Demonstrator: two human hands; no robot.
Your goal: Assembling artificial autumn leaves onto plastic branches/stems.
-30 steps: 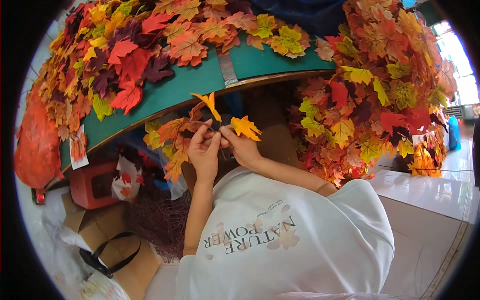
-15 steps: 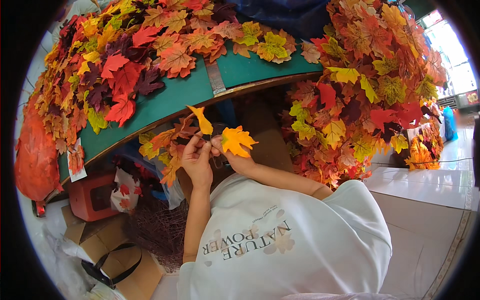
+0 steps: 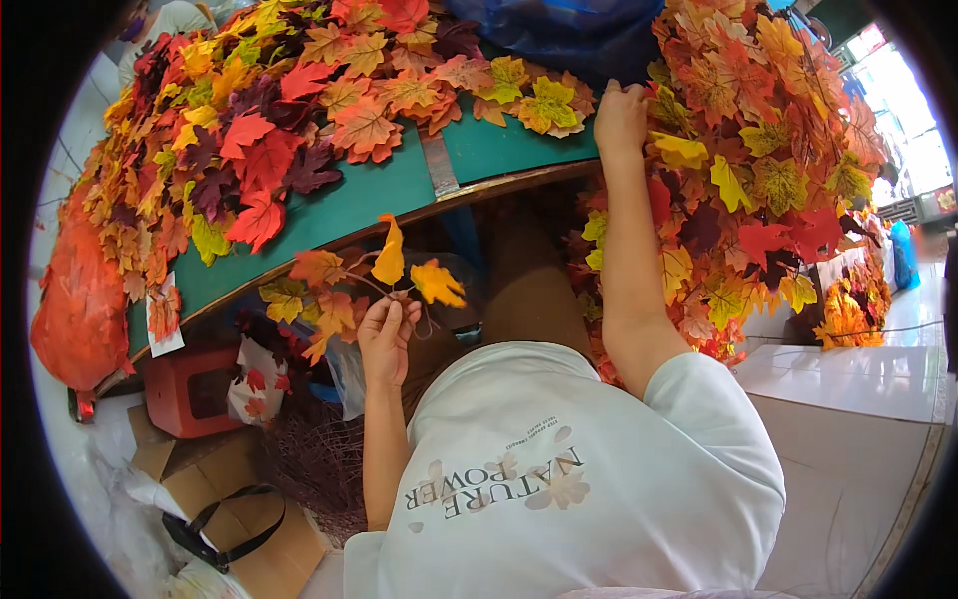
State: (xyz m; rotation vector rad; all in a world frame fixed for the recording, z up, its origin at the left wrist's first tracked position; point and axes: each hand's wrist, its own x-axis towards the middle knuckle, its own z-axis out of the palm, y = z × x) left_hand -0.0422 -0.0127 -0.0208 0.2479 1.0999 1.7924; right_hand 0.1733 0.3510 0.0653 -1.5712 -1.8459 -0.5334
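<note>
Left hand (image 3: 387, 344) of yours pinches the stems of a leaf sprig (image 3: 389, 258) between thumb and fingers, near side of the table edge. Sprig: two bright yellow-orange leaves at top and right, duller orange and yellow-green ones spreading left. Your right hand (image 3: 622, 115) reaches far, fingers bent, at the left side of a tall leaf heap (image 3: 773, 185); cannot tell whether it grasps anything. Green table (image 3: 374, 205) bends across in front of you. Far left on it, a thick spread of red, orange, yellow and dark purple leaves (image 3: 264, 145). Dark blue bag (image 3: 569, 35) just beyond your right hand. Near left, low down: red plastic piece (image 3: 165, 394), dark twigs (image 3: 324, 459), cardboard box (image 3: 274, 549) with a black strap (image 3: 195, 539) across it.
</note>
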